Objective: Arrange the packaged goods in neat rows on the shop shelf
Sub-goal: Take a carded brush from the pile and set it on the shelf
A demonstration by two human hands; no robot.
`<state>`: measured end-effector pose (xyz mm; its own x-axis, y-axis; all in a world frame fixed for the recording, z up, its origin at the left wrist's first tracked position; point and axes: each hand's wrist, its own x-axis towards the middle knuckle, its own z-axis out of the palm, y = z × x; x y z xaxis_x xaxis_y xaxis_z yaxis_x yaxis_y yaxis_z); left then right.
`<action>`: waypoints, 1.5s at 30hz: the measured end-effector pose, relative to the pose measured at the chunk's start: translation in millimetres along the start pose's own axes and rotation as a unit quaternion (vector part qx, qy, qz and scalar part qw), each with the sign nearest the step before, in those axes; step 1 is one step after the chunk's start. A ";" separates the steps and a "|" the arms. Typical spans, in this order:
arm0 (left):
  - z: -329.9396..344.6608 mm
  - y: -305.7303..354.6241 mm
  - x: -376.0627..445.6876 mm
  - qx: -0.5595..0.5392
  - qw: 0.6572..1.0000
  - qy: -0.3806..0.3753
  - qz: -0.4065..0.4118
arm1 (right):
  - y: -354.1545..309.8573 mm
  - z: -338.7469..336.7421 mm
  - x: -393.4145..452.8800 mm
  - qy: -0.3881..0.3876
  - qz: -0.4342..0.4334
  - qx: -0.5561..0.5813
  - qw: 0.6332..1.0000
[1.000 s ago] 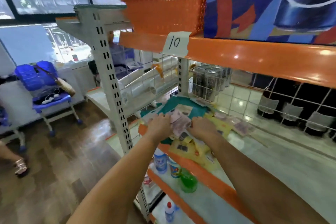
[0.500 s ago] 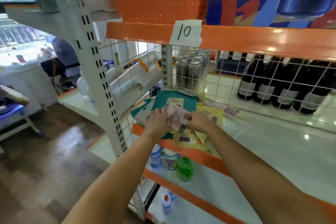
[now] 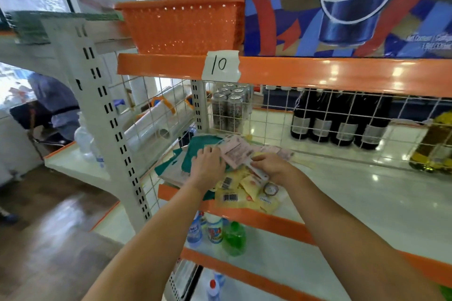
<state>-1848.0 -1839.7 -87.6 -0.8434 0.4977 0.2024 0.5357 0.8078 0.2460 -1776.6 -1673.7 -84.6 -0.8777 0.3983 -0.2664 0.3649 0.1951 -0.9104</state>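
Note:
A pile of flat packets lies at the left end of the middle shelf (image 3: 367,193). Both hands hold a small stack of pink packets (image 3: 238,154) above the pile: my left hand (image 3: 208,166) grips its left edge, my right hand (image 3: 272,166) pinches its right corner. Teal packets (image 3: 195,146) lie under my left hand. Yellow packets (image 3: 241,190) with barcodes spread toward the shelf's orange front lip. More pink packets (image 3: 281,151) lie flat behind my right hand.
A wire grid (image 3: 342,115) backs the shelf, with cans (image 3: 230,107) and dark bottles (image 3: 340,120) behind it. An orange basket (image 3: 181,24) and a cola carton (image 3: 347,5) sit on the shelf above. Small bottles (image 3: 215,232) stand on the lower shelf. A person sits at far left.
The camera moved closer and tilted up. Both hands stayed on the pink packets, lifting the stack slightly off the pile.

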 end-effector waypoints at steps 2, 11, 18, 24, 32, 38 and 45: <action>3.8 13.1 3.0 -0.004 1.000 0.003 0.011 | 6.6 -11.6 -4.1 0.024 0.004 0.025 0.999; 53.4 92.5 3.8 0.044 0.990 -0.069 0.115 | 64.9 -71.1 -44.7 0.126 0.089 0.253 0.955; 70.2 173.6 4.6 0.042 0.972 -0.118 0.200 | 97.8 -141.1 -85.6 0.197 0.091 0.328 0.919; 87.9 257.4 -8.9 0.029 0.954 -0.121 0.273 | 133.2 -208.4 -127.9 0.257 0.086 0.312 0.910; 109.5 362.9 -43.2 0.020 0.923 -0.123 0.365 | 174.0 -274.0 -178.8 0.320 0.100 0.313 0.889; 124.4 406.3 -62.9 0.018 0.913 -0.126 0.389 | 202.1 -306.1 -204.0 0.347 0.105 0.335 0.870; 139.0 419.6 -68.4 0.015 0.920 -0.177 0.348 | 219.2 -317.6 -216.4 0.350 0.106 0.378 0.851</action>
<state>-1571.2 -1490.9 -130.0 -0.2589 0.9657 -0.0216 0.9548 0.2592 0.1452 -1408.0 -1432.4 -126.0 -0.3202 0.8408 -0.4364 -0.0439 -0.4734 -0.8798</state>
